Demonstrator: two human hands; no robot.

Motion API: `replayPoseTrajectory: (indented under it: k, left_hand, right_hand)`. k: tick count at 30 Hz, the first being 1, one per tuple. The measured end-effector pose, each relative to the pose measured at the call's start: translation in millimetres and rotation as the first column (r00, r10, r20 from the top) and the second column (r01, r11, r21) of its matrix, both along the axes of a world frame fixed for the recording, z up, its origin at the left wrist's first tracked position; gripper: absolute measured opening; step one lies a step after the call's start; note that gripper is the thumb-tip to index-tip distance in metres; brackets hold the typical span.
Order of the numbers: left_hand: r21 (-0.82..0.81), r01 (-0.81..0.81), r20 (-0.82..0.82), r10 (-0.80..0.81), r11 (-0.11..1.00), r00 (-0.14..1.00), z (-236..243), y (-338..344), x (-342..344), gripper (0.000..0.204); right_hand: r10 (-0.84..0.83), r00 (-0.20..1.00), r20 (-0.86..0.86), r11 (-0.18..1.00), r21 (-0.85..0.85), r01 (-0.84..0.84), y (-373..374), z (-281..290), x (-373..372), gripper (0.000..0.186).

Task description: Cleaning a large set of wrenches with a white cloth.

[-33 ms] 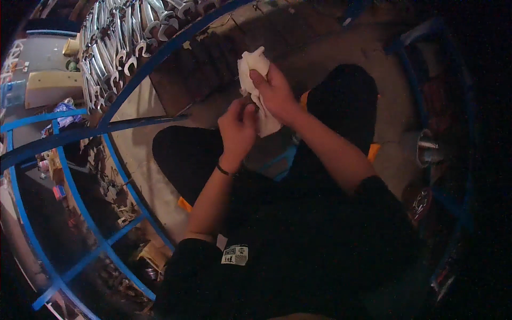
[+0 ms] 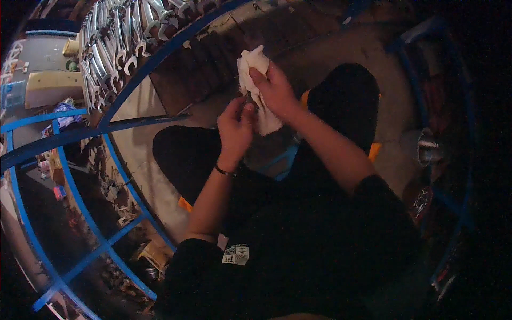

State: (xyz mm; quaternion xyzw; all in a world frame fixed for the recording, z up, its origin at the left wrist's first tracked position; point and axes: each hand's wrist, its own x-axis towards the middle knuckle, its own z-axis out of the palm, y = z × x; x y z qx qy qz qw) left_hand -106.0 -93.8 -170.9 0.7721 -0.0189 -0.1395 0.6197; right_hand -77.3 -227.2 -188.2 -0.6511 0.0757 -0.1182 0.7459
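A crumpled white cloth [image 2: 250,63] hangs above the gap between my knees. My right hand [image 2: 276,95] grips it, thumb lying across its front, and its lower end drops below the palm. Just left of the cloth is my left hand [image 2: 236,127], with a dark band on the wrist. Its fingers are curled together, thumb toward the cloth's edge. Whatever the left fingertips pinch is too small and dark to name. Something may also be wrapped inside the cloth, but the folds hide it.
Many shiny open-ended wrenches [image 2: 128,37] hang at the upper left behind a blue metal frame [image 2: 154,64]. Blue rack bars [image 2: 80,208] with parts behind them run down the left. A metal cup-like container [image 2: 428,148] is at the right, near a round tray [image 2: 421,202].
Almost nothing differs. My left hand has shifted very slightly left, and the cloth's lower end has moved a little with my right hand.
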Motion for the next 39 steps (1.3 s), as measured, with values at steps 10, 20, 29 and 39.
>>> replayPoseTrajectory:
  k: [10,20,29,39]
  left_hand:
    - [-0.466,0.062,-0.335,-0.241,0.883,0.911,4,19,11,0.023]
    - [-0.527,-0.169,-0.132,0.116,0.833,0.984,33,73,22,0.024]
    - [-0.341,-0.575,0.189,0.654,0.744,0.733,53,199,-46,0.021]
    - [0.985,-0.172,0.164,0.262,0.007,0.951,-258,471,-142,0.018]
  right_hand:
    - [0.150,0.984,0.093,0.988,-0.040,-0.147,-24,2,8,0.032]
    - [0.135,0.991,0.006,0.673,0.733,-0.096,-60,18,4,0.039]
    - [-0.071,0.931,0.359,0.997,0.060,0.053,-69,15,-8,0.043]
    - [0.025,0.936,0.352,0.920,0.358,-0.160,-19,-4,12,0.047]
